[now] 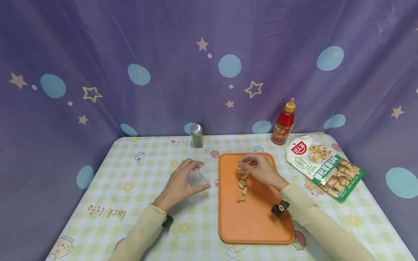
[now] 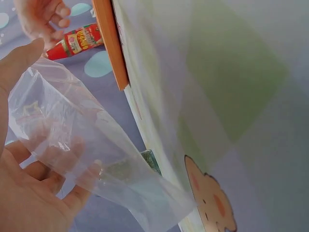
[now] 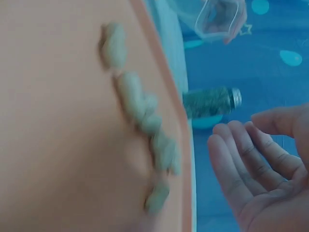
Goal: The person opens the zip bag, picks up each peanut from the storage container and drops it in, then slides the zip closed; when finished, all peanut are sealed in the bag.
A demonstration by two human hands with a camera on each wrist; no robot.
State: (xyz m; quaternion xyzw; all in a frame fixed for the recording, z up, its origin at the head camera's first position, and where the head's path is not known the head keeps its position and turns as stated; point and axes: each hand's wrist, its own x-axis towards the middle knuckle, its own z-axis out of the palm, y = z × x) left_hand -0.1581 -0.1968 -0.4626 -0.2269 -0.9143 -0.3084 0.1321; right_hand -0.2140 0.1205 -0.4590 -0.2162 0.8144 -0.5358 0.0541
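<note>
My left hand [image 1: 177,185] holds a clear plastic bag [image 2: 72,121], with the thumb and fingers spread apart at its mouth. The bag hangs in the air left of the orange tray [image 1: 251,224]. Over the upper part of the tray is my right hand [image 1: 261,171], its fingers bent and the thumb near the fingertips. In the right wrist view, nothing shows between those fingers [image 3: 241,150]. Several peanuts [image 3: 130,94] in their shells lie in a crooked row on the tray, just beside the right hand; the hand partly covers the row's far end in the head view.
A glass shaker [image 1: 197,136] of green flakes stands at the table's back edge. Farther right, a red sauce bottle [image 1: 283,125] with a yellow cap stands upright. A green and white food packet [image 1: 324,168] lies flat right of the tray. Behind the table hangs a purple curtain [image 1: 183,65].
</note>
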